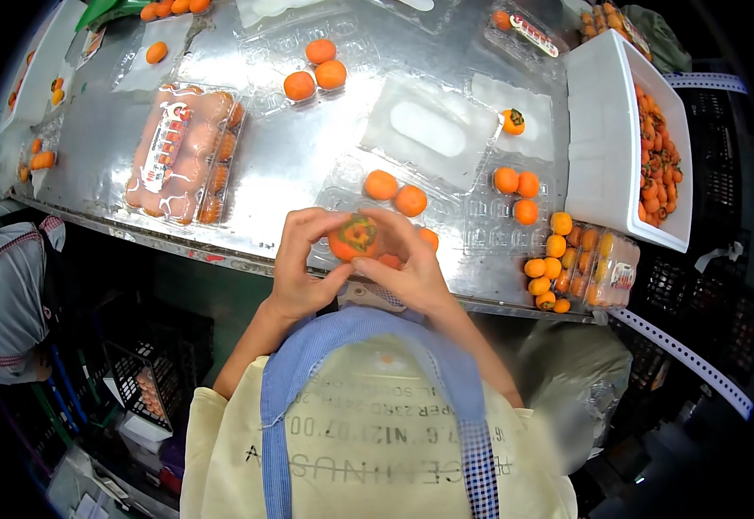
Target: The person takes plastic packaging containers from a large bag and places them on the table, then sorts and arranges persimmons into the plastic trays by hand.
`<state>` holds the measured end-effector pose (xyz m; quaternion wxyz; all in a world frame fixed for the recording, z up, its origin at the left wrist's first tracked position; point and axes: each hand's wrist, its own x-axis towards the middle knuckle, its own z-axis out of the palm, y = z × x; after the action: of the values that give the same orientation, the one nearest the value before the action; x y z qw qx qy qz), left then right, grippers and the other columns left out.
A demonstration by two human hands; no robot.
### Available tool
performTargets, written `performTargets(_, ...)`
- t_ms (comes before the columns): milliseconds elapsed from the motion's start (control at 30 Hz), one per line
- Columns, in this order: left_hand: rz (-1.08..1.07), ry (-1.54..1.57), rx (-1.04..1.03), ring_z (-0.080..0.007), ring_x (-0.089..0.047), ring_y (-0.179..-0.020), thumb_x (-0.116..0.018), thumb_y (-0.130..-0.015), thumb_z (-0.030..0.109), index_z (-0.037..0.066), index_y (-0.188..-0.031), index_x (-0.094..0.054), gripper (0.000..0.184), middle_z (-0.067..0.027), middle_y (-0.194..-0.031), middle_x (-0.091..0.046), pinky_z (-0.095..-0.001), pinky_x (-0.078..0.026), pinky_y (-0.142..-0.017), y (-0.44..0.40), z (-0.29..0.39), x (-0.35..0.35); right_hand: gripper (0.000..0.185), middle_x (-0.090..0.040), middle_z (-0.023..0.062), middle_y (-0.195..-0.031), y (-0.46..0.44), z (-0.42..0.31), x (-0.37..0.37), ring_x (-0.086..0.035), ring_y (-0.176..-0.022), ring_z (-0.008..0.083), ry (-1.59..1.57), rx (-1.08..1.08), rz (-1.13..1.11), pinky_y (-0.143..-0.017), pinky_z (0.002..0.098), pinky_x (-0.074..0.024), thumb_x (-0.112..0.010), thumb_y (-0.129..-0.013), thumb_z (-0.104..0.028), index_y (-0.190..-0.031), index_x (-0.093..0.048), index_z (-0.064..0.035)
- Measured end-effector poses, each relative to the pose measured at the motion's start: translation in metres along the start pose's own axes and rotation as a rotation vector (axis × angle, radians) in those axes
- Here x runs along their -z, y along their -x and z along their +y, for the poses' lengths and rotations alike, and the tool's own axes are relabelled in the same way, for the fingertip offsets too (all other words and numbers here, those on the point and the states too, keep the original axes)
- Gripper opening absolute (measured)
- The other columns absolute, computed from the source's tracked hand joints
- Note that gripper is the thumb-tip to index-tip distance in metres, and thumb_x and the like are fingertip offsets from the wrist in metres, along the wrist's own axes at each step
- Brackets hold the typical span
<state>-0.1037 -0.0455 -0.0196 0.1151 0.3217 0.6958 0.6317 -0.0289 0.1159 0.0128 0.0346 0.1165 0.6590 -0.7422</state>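
Between both hands, above the table's front edge, is an orange persimmon [353, 238] with its green-brown calyx facing up. My left hand [301, 259] curls round its left side, fingers on top and thumb below. My right hand [412, 264] closes in from the other side, its thumb at the fruit's lower edge. Partly hidden under the right hand lies another persimmon [389, 259]. Just beyond the hands, a clear plastic tray [342, 186] holds loose persimmons [410, 201]. A white sheet with an oval window [429, 130] lies behind it.
On the metal table [92, 156], a filled clear pack [182, 156] stands left. More trays with persimmons [526, 210] lie right and at the back. A white foam box [602, 130] full of persimmons stands far right, near a pack [610, 272] and loose fruit [537, 268]. A person's sleeve [14, 285] shows left.
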Motion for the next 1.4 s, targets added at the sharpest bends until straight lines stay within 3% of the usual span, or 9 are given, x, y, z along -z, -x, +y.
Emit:
performTargets(67,0.004,0.000,0.014,-0.0219,-0.049,-0.109,-0.072,-0.064,-0.003,0.003,-0.120,-0.048,0.061,-0.0112,-0.115,-0.044,-0.0328,-0.047,-0.089,-0.001,0.005,-0.003,0.060,-0.056,0.0146,-0.116,0.000,0.000,0.000,-0.059,-0.099,0.0183,-0.015,0.030,0.016,-0.082,0.0298,-0.0476,-0.072,-0.076,-0.011,-0.127,-0.042,0.0011)
performTargets(167,-0.001,0.302,0.136,-0.0237,-0.047,-0.114,-0.071,-0.069,-0.001,0.002,-0.124,-0.045,0.060,-0.0122,-0.121,-0.045,-0.0332,-0.046,-0.091,-0.009,0.017,-0.007,0.058,-0.057,0.0130,-0.114,0.002,0.000,0.000,-0.059,-0.099,0.0197,0.048,0.133,0.062,-0.081,0.0305,-0.0485,-0.073,-0.074,-0.009,-0.123,-0.046,0.0010)
performTargets(367,-0.140,0.947,0.393,-0.0227,-0.046,-0.120,-0.061,-0.080,0.000,-0.002,-0.131,-0.037,0.057,-0.0147,-0.133,-0.040,-0.0345,-0.043,-0.095,-0.011,0.017,0.002,0.055,-0.058,0.0129,-0.110,0.004,0.005,0.006,-0.059,-0.097,0.0220,0.533,0.450,0.229,-0.078,0.0326,-0.0484,-0.076,-0.066,-0.007,-0.115,-0.053,-0.0005)
performTargets(467,-0.124,0.869,0.543,-0.0210,-0.049,-0.116,-0.060,-0.081,-0.001,-0.002,-0.131,-0.038,0.055,-0.0142,-0.129,-0.046,-0.0339,-0.042,-0.097,-0.011,0.018,0.000,0.052,-0.058,0.0125,-0.107,0.001,0.004,0.005,-0.058,-0.095,0.0214,0.592,0.565,0.232,-0.077,0.0309,-0.0476,-0.075,-0.065,-0.005,-0.113,-0.055,-0.0012)
performTargets(567,-0.108,0.916,0.515,-0.0199,-0.052,-0.113,-0.060,-0.080,-0.002,-0.003,-0.131,-0.039,0.055,-0.0135,-0.125,-0.050,-0.0323,-0.042,-0.097,-0.011,0.014,0.000,0.047,-0.059,0.0106,-0.103,0.002,-0.010,0.009,-0.058,-0.089,0.0203,0.254,0.328,0.124,-0.075,0.0295,-0.0473,-0.072,-0.068,-0.004,-0.111,-0.056,-0.0011)
performTargets(667,-0.121,0.898,0.504,-0.0195,-0.051,-0.113,-0.062,-0.080,-0.001,-0.003,-0.131,-0.041,0.055,-0.0139,-0.126,-0.050,-0.0326,-0.042,-0.097,-0.010,0.013,0.000,0.041,-0.059,0.0092,-0.102,0.001,-0.001,0.008,-0.058,-0.084,0.0178,0.073,0.327,0.165,-0.069,0.0265,-0.0471,-0.069,-0.071,-0.002,-0.110,-0.057,-0.0011)
performTargets(967,-0.123,0.822,0.414,-0.0214,-0.051,-0.114,-0.063,-0.078,-0.007,-0.004,-0.130,-0.041,0.056,-0.0151,-0.126,-0.050,-0.0339,-0.045,-0.095,-0.014,0.013,0.004,0.037,-0.058,0.0091,-0.104,-0.001,0.000,0.010,-0.057,-0.085,0.0145,0.089,0.228,0.135,-0.063,0.0225,-0.0471,-0.068,-0.073,-0.004,-0.109,-0.058,-0.0017)
performTargets(1067,-0.103,0.618,0.324,-0.0220,-0.052,-0.114,-0.064,-0.076,-0.007,-0.003,-0.127,-0.044,0.056,-0.0157,-0.126,-0.050,-0.0349,-0.046,-0.095,-0.016,0.015,0.005,0.040,-0.055,0.0106,-0.109,0.000,-0.006,0.012,-0.056,-0.084,0.0118,0.102,0.136,0.075,-0.071,0.0238,-0.0459,-0.063,-0.076,-0.004,-0.115,-0.052,0.0028)
performTargets(1400,-0.038,0.247,0.165,-0.0237,-0.053,-0.114,-0.063,-0.073,-0.005,0.001,-0.124,-0.046,0.054,-0.0139,-0.123,-0.053,-0.0344,-0.047,-0.093,-0.011,0.015,-0.001,0.048,-0.058,0.0101,-0.105,-0.004,-0.003,0.004,-0.057,-0.095,0.0146,0.072,0.072,0.118,-0.069,0.0235,-0.0492,-0.071,-0.075,-0.011,-0.117,-0.050,0.0014)
